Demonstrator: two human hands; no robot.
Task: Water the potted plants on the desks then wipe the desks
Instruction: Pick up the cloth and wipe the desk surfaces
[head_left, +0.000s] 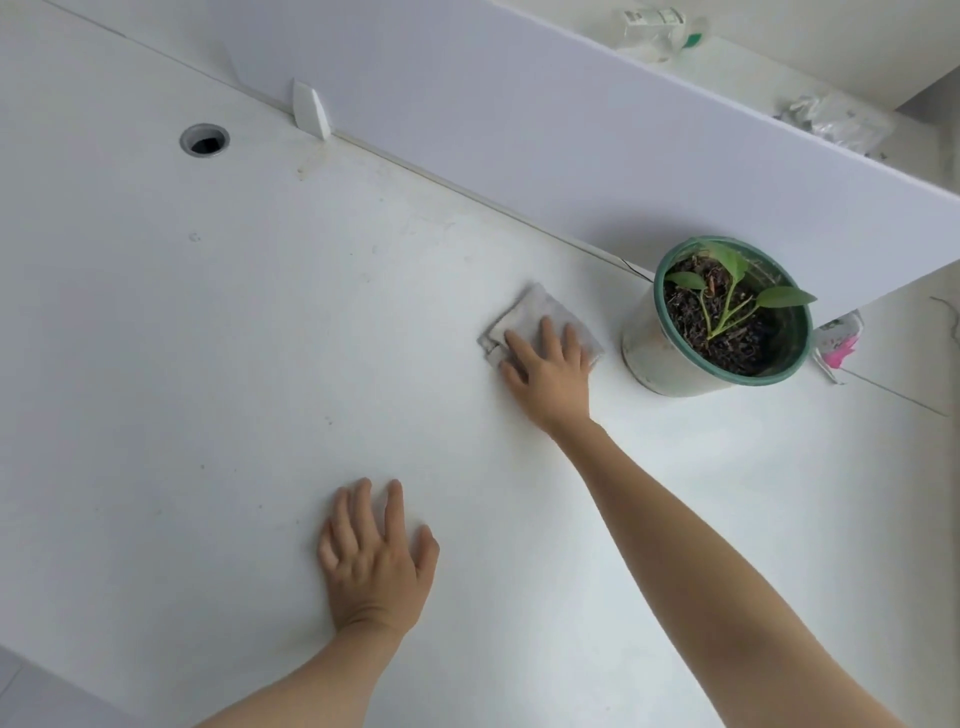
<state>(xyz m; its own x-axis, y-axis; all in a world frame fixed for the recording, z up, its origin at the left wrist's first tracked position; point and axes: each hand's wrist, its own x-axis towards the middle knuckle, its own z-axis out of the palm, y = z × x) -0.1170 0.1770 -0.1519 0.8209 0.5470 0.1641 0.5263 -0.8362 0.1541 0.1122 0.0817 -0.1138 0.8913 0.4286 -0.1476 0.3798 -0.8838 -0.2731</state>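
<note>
- Head view: the right hand (553, 376) lies flat on the cloth (537, 314). Its fingers (546, 332) are straight and slightly spread, pressing the cloth onto the desk (208, 389); none curl round it.
- The left hand (376, 561) rests palm down on bare desk, fingers (394, 504) straight and spread, holding nothing. It looks like a brace.
- The cloth is a small grey folded square. Its far and left edges show past the right fingertips and the rest is under the palm.
- Handling, as I judge it: soft, light and limp. It should slide easily on the smooth top and may bunch or unfold if pushed by one edge.
- A flat palm over the middle suits wiping. To lift it, pinch the folded corner left of the fingers.
- The pot (670, 353) with its plant (727, 296) stands just right of the right fingers, near the cloth but apart from it. It is the main obstacle: a rightward sweep would bump it, and the patch beneath needs the pot moved.
- The divider (519, 130) runs beyond the fingertips and bounds strokes that way.
- Far left of both hands are a cable hole (204, 140) and a bracket (310, 109), where the cloth could snag.
- Past the pot is a pink-labelled item (836, 340); I cannot tell what it is.
</note>
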